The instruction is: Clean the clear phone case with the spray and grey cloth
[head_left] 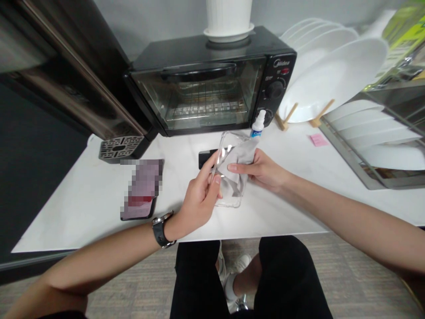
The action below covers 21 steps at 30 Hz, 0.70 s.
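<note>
My left hand [199, 195] grips the left edge of a clear phone case [229, 146], held tilted above the white table [83, 199]. My right hand [262, 170] presses a grey cloth [234, 170] into the inside of the case, fingers closed on the cloth. A phone [142, 190] lies flat on the table to the left of my hands. A small white spray bottle with a blue label [258, 125] stands just behind the case. A dark flat object [206, 157] lies behind my left hand, partly hidden.
A black toaster oven [212, 84] stands at the back with a white pot [229, 20] on top. A dark appliance with a drip grille [121, 146] stands at left. White plates [332, 75] stand in racks at right. A pink note [318, 140] lies near them.
</note>
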Available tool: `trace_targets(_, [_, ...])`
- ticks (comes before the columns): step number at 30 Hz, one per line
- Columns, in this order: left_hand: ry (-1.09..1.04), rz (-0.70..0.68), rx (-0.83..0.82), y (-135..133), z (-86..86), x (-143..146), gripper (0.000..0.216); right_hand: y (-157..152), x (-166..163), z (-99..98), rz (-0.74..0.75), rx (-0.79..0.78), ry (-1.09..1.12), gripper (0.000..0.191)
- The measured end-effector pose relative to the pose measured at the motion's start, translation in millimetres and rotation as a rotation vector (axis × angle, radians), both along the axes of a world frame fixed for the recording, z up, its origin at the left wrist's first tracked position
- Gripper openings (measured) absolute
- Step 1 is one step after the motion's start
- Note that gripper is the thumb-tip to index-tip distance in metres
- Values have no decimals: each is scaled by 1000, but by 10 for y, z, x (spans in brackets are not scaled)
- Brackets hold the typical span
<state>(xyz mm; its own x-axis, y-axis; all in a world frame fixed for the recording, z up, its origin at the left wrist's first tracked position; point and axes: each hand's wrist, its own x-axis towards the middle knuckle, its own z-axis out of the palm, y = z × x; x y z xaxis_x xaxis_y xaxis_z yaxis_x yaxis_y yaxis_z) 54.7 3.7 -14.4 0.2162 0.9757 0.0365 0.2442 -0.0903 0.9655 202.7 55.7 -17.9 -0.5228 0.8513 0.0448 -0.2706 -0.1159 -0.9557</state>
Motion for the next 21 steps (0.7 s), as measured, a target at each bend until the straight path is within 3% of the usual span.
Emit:
trace_targets(5, [15,-23,-10,-4,-24,-16,43,-16,-11,-13,-83,30,-43,19])
trace_targets(11, [-46,44,35,20,-25,-29,42,59,67,68,-4,57,-62,17])
trace_targets(14, [-48,48,35,2,9,-21,42,62,67,80,-59,90,-80,19])
trace_targets(17, [-19,46,12,-9,57,-2,42,51,25,32,-132,-22,4,22])
trace_targets(21, [33,54,-17,-3,106,20,41,50,-18,-29,-110,-179,148,26])
